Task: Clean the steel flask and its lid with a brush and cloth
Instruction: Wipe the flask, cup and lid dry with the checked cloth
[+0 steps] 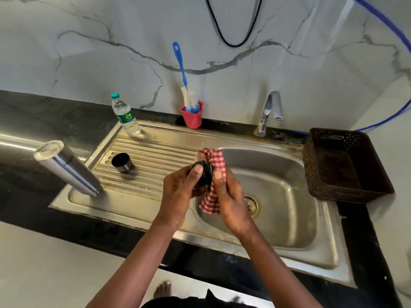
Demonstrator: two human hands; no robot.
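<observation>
Forearms, two: reach from the near edge to the middle of the scene, over the left rim of the sink (329, 258).

Left hand (180, 192): curled around a small black lid (205, 175), thumb on its near face.

Right hand (231, 201): clamps a red-and-white check cloth (211, 204) to the lid's right side. One end bunches above the lid and the other hangs below the hands.

Flask (69, 167): steel, on the drainboard (155, 152) at near left. It stands mouth down on its narrow end, well apart from the hands.

Cup (122, 162): steel with black lining, open side up, on the drainboard between flask and hands.

Brush (184, 85): blue handle, bristles down in a red holder (192, 118) at the far edge.

Other items: bottle (125, 116), far left; tap (270, 112), far right; brown basket (342, 165), right of the basin.

Step, as judged: wiping the lid by hand, with flask and cup set aside.

Hazards, as judged:
- Lid is held only at its edges above the basin. A slip, if it is wet, would likely drop it towards the drain (251, 204).
- Flask rests on a small footing. A knock from the left arm or a jolt to the drainboard could topple it onto the cup or off the near edge.
- Loose cloth tail may dip into the basin and pick up dirt.
- Folds may miss recesses in the lid, which are not visible.
</observation>
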